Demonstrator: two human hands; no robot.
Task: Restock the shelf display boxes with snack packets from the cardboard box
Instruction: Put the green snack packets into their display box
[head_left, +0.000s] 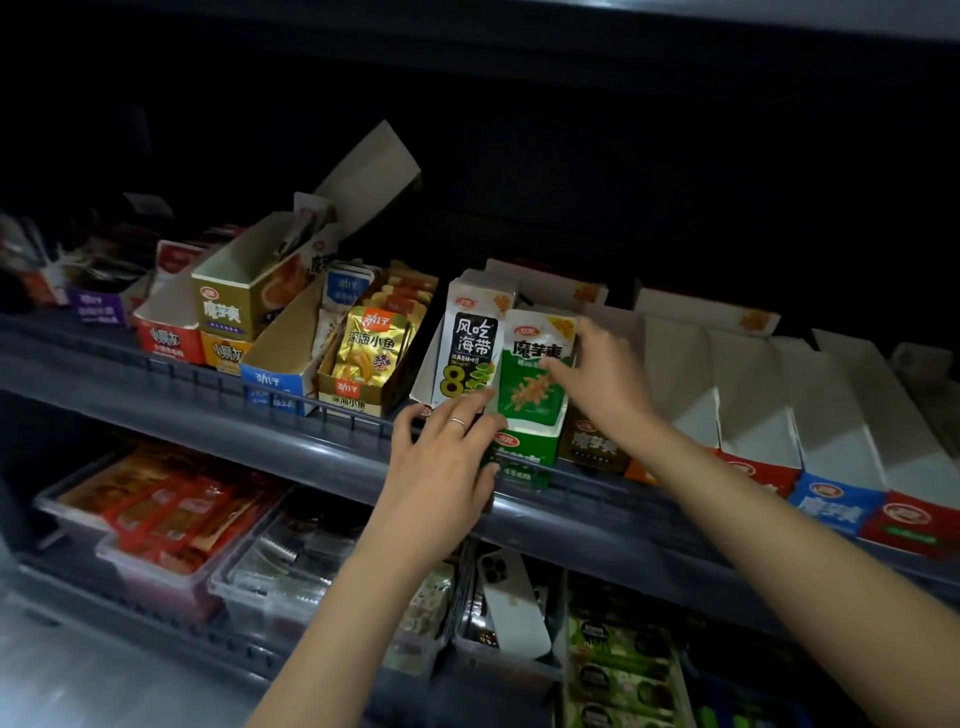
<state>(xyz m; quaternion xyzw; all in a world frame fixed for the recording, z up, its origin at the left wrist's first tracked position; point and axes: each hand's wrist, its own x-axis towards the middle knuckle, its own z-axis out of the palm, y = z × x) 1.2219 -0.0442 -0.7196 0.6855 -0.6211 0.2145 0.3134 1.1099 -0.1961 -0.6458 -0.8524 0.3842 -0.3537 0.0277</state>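
Basically both hands work at the middle shelf (291, 415), front rail. Left hand (441, 467) lies fingers spread against the front of the green display box (524, 457), thumb side touching the black-and-white seaweed packet (470, 358); not closed on anything, likely bracing the box so it doesn't slide while being filled. Right hand (597, 369) pinches the green snack packet (537, 374) by its right edge, fingers in front, packet upright with label outward, sitting in the green box, so the face shows to shoppers. Seaweed packet stands upright just left of it, touching. White display boxes (753, 395) to the right look empty, so restocking is early, I judge. Cardboard supply box isn't in view. Gold fish packets (363, 348) fill a box further left.
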